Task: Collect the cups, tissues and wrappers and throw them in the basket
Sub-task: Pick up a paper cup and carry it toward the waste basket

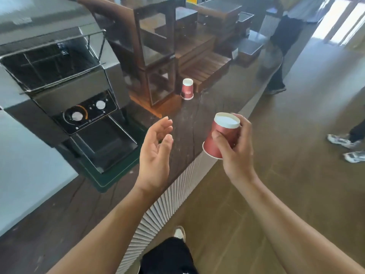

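My right hand grips a red paper cup upside down, its white base facing up, just past the counter's front edge. My left hand hovers open over the dark wooden counter, palm turned toward the cup, holding nothing. A second red paper cup stands upside down farther back on the counter, beside a wooden display case. No basket, tissues or wrappers are in view.
A steel conveyor toaster fills the counter's left side. The wooden display case and stacked wooden trays stand behind. The counter has a ribbed white front. People stand on the brown floor at right.
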`<state>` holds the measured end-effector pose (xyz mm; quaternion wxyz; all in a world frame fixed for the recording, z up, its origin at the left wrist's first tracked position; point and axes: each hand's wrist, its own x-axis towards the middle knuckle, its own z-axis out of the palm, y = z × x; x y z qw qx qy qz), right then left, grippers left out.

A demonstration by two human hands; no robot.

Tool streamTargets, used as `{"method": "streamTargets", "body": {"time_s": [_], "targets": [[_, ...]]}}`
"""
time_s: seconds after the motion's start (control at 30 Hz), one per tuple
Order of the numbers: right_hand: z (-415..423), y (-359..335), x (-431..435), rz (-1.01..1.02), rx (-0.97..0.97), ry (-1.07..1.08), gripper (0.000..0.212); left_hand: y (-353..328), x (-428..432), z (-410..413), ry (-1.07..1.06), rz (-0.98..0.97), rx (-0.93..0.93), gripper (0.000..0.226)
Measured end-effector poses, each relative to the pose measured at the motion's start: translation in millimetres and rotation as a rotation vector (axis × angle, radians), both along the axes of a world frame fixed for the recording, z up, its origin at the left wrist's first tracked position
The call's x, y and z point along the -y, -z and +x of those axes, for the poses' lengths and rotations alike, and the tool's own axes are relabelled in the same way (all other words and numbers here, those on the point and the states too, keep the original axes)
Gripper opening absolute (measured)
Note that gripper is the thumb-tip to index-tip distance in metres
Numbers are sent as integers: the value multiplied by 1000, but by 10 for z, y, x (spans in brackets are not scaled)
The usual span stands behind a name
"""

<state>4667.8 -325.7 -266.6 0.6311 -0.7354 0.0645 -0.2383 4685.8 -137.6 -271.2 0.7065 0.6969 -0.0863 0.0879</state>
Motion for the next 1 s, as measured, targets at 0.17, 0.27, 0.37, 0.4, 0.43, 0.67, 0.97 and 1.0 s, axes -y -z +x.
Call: {"method": "streamTargets", "body": {"time_s": [0.17, 0.27, 0.37, 0.4, 0.43, 0.67, 0.97, 1.0], "targets": [[957, 63, 289, -24, 28, -65, 62, 98, 315, 783, -66, -19, 10, 35], [1551, 74, 458, -39, 36, -91, 63, 162, 494, 1281, -88, -20, 2, 36], [2101, 25, 629, -57, 49, -98, 63, 160, 661, 1727, -113, -12, 0, 38], [2274, 9, 686, -59, 45, -103, 64, 158, 711, 1866, -122, -5, -5, 38], [2435, 6, 736, -57, 37, -111, 65, 151, 758, 1985, -130, 5, -15, 39], [3465, 188, 920, -69, -62, -185, 69, 189, 1054, 2469, -211, 58, -81, 36], [4628, 567, 999, -173, -232, -401, 67, 219, 1436, 2802, -439, 82, -150, 43], [4712, 607, 994, -191, -248, -422, 66, 222, 1476, 2833, -457, 81, -159, 46]]}}
